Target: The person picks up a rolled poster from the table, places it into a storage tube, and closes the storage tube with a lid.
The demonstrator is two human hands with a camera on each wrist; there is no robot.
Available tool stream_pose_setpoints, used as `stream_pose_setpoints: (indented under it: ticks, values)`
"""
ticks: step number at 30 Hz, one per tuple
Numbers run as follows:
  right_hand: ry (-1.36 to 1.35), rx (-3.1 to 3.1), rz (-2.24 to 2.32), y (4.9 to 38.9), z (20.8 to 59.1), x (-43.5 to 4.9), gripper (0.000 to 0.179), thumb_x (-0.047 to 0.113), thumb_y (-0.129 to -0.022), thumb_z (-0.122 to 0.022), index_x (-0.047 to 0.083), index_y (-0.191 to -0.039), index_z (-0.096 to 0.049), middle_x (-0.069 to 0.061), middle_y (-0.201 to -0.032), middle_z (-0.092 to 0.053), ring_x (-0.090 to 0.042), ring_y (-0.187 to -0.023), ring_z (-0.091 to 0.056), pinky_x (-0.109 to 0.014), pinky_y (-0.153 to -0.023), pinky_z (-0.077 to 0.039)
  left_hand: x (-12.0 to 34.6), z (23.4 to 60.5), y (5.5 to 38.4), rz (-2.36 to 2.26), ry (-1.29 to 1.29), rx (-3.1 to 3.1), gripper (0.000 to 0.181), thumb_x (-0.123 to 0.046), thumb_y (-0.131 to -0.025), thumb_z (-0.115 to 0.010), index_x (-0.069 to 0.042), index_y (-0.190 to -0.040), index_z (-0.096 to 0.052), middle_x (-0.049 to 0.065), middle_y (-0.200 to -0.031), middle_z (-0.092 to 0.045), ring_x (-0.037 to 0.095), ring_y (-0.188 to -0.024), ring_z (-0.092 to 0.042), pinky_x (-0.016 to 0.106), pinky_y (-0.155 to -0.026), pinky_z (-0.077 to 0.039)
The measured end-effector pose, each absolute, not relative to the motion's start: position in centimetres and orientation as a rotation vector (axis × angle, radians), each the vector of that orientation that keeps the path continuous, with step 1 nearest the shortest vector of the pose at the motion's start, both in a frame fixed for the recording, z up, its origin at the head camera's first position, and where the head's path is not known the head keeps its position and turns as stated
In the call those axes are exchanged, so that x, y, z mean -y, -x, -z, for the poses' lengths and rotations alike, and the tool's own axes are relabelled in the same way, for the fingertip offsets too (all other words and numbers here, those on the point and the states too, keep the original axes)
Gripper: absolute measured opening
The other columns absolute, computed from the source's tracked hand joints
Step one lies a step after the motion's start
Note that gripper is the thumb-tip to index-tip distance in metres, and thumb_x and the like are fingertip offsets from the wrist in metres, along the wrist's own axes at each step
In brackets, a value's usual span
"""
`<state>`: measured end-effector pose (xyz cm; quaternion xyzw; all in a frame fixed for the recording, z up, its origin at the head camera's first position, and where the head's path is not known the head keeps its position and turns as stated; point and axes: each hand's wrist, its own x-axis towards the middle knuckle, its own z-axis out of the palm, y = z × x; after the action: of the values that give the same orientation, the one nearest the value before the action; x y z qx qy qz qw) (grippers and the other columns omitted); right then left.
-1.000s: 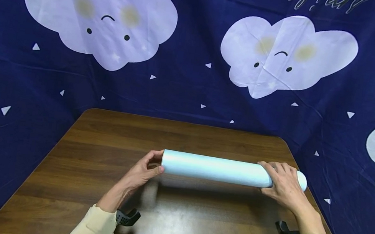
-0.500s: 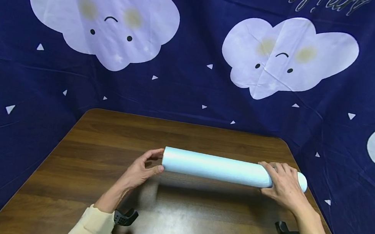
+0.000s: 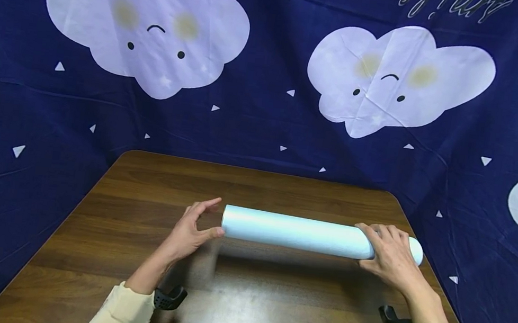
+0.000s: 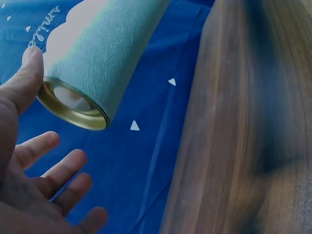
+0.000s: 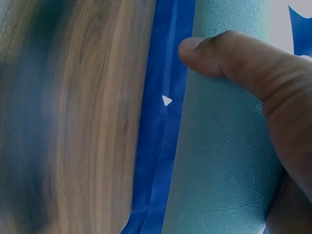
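Observation:
A long pale-blue cardboard tube (image 3: 294,232) with a leathery texture lies level across the head view, its shadow on the table below it. My right hand (image 3: 392,256) grips it near the right end, thumb (image 5: 229,56) along the side in the right wrist view. At the left end, my left hand (image 3: 185,236) has its fingers spread apart from the tube, the thumb tip right at the rim. In the left wrist view that end shows a gold metal rim (image 4: 73,114) around a recess with a whitish round shape (image 4: 72,99) inside.
Beneath is a brown wood-grain table (image 3: 243,298) with rounded far corners. Behind and beside it hangs a dark blue curtain (image 3: 253,123) printed with white clouds and triangles. Black straps (image 3: 170,298) sit at both wrists.
My left fingers have straightened and come away from the tube's left end, the thumb staying by the rim. That end rose slightly, then dipped a little. My right hand keeps its grip.

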<state>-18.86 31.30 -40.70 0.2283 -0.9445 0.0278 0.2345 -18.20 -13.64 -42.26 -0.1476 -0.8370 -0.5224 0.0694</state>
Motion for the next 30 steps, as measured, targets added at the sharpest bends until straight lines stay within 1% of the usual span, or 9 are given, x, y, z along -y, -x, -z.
stream_pose_setpoints:
  ticks: [5, 9, 17, 25, 30]
  values:
    - [-0.634, 2.594, -0.079, 18.9, 40.8, -31.0, 0.081, 0.027, -0.049, -0.089, 0.014, -0.122, -0.055, -0.016, -0.101, -0.063, -0.041, -0.098, -0.055, -0.057, -0.083, -0.036, 13.1, 41.9, 17.9, 1.285, 0.455, 2.564, 0.081, -0.033, -0.069, -0.080, -0.021, -0.140, -0.043, 0.010, -0.137, -0.048, 0.029, -0.126, -0.038, 0.056, -0.102, -0.035]
    - [-0.644, 2.584, -0.067, 19.0, 40.9, -30.7, 0.081, 0.028, -0.049, -0.088, 0.014, -0.122, -0.055, -0.017, -0.101, -0.063, -0.041, -0.096, -0.056, -0.057, -0.082, -0.036, 12.6, 41.7, 17.7, 1.057, 0.515, 2.552, 0.084, -0.036, -0.067, -0.081, -0.020, -0.140, -0.044, 0.008, -0.138, -0.048, 0.031, -0.127, -0.039, 0.057, -0.102, -0.034]
    - [-0.657, 2.583, -0.044, 19.3, 41.1, -30.2, 0.081, 0.030, -0.049, -0.089, 0.015, -0.121, -0.055, -0.016, -0.100, -0.063, -0.039, -0.094, -0.056, -0.054, -0.080, -0.037, 11.9, 41.8, 18.0, 0.773, 0.568, 2.515, 0.083, -0.037, -0.066, -0.082, -0.017, -0.138, -0.047, 0.007, -0.136, -0.050, 0.031, -0.125, -0.042, 0.052, -0.102, -0.033]
    - [-0.663, 2.593, -0.049, 19.5, 41.2, -29.6, 0.080, 0.030, -0.051, -0.088, 0.015, -0.122, -0.054, -0.016, -0.101, -0.063, -0.039, -0.096, -0.056, -0.055, -0.081, -0.037, 11.7, 42.2, 18.2, 0.586, 0.590, 2.520, 0.082, -0.038, -0.066, -0.082, -0.017, -0.137, -0.048, 0.008, -0.137, -0.049, 0.032, -0.127, -0.042, 0.055, -0.107, -0.031]
    - [-0.660, 2.601, -0.056, 19.5, 41.4, -29.0, 0.078, 0.030, -0.052, -0.088, 0.015, -0.122, -0.055, -0.015, -0.100, -0.063, -0.038, -0.096, -0.056, -0.055, -0.081, -0.038, 11.8, 42.6, 18.3, 0.504, 0.597, 2.516, 0.081, -0.040, -0.065, -0.082, -0.017, -0.136, -0.049, 0.008, -0.136, -0.052, 0.033, -0.128, -0.044, 0.054, -0.108, -0.030]
